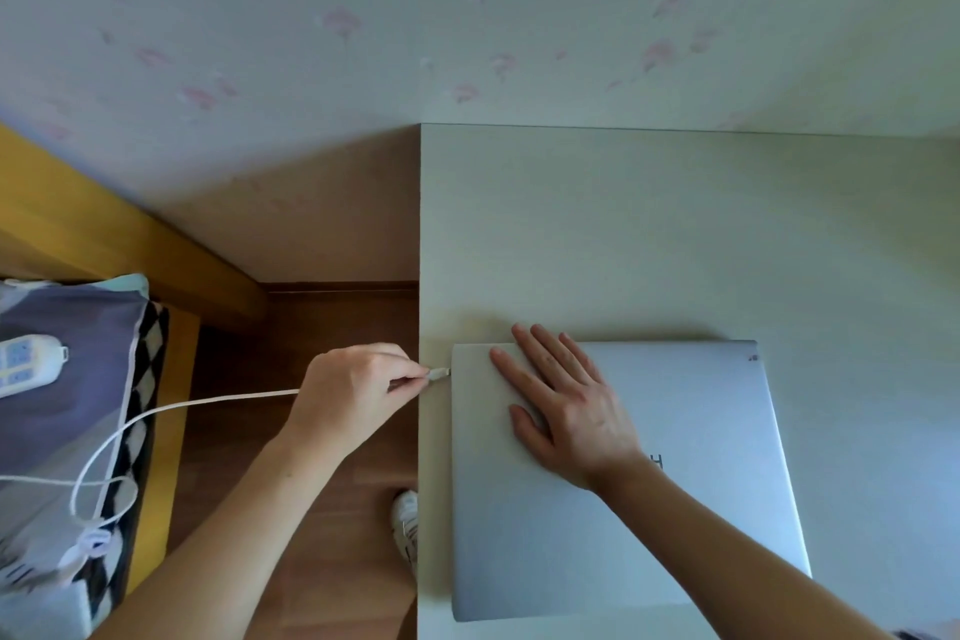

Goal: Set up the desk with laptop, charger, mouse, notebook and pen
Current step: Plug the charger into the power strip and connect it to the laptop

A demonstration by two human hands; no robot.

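Note:
A closed silver laptop [675,509] lies flat on the pale desk [623,224], close to the desk's left edge. My right hand [566,405] rests flat on the lid near its far left corner, fingers spread. My left hand [358,395] pinches the plug of a white charger cable [208,403] just off the desk's left edge. The plug tip [440,372] touches the laptop's left side near the far corner. The cable runs left and loops over a bed. No mouse, notebook or pen shows.
A white power strip [26,364] lies on a purple and checkered bedcover [93,379] at the left, on a yellow wooden bed frame [104,234]. Brown wood floor fills the gap between bed and desk, with a white shoe [405,525] beside the desk edge. A wall stands behind.

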